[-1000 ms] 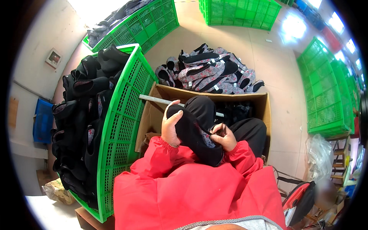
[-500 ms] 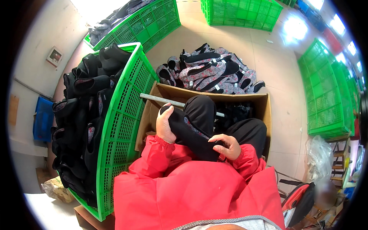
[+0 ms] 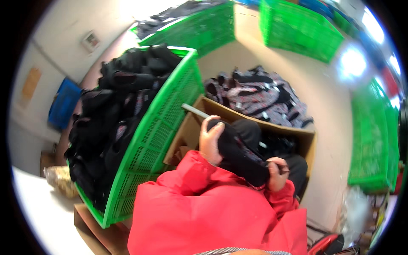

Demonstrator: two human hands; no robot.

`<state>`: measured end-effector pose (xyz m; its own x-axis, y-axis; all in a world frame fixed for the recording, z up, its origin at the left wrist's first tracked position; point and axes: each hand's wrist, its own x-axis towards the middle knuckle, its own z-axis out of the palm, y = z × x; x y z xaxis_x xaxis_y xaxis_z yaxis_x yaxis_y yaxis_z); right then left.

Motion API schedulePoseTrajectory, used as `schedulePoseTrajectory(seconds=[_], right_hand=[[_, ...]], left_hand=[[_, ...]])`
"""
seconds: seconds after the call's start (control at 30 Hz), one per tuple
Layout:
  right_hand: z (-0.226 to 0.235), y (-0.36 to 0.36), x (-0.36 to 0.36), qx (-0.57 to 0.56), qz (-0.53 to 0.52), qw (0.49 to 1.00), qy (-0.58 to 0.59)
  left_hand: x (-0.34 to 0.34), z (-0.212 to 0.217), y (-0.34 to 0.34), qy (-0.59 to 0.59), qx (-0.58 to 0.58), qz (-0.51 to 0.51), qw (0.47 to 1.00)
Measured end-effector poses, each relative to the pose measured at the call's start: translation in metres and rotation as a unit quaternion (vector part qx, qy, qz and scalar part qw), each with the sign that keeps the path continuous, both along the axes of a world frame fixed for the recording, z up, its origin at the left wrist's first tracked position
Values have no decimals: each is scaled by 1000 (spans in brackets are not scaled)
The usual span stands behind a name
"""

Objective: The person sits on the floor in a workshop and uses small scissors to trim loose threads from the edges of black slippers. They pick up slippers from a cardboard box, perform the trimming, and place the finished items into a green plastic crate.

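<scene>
Both hands are gripping a black shoe point(image 3: 238, 155) over the cardboard box point(image 3: 306, 138); left hand point(image 3: 210, 142) is clasping its upper end; right hand point(image 3: 277, 173), having slid down, is pinching its lower end.

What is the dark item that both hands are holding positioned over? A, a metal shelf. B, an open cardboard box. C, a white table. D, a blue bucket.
B: the left hand and the right hand grip the dark shoe-like item above the open cardboard box, which stands beside the green plastic crate.
</scene>
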<state>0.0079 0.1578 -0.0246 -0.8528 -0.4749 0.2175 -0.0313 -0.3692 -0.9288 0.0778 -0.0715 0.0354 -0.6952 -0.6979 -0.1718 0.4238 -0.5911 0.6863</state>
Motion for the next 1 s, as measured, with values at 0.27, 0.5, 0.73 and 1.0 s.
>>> schedulePoseTrajectory(seconds=[0.27,0.5,0.73,1.0], right_hand=[[-51,-5,-19,123,-6,944,-306],[-39,-13,-23,-65,245,889,-382],[-85,7,-45,-87,-7,917,-390],[-93,12,-43,-21,-8,920,-392]], left_hand=[[16,16,23,77,-237,93,964],[25,9,42,134,-185,5,973],[39,-21,9,-83,-268,-142,949],[91,-6,-16,-147,-394,-135,897]])
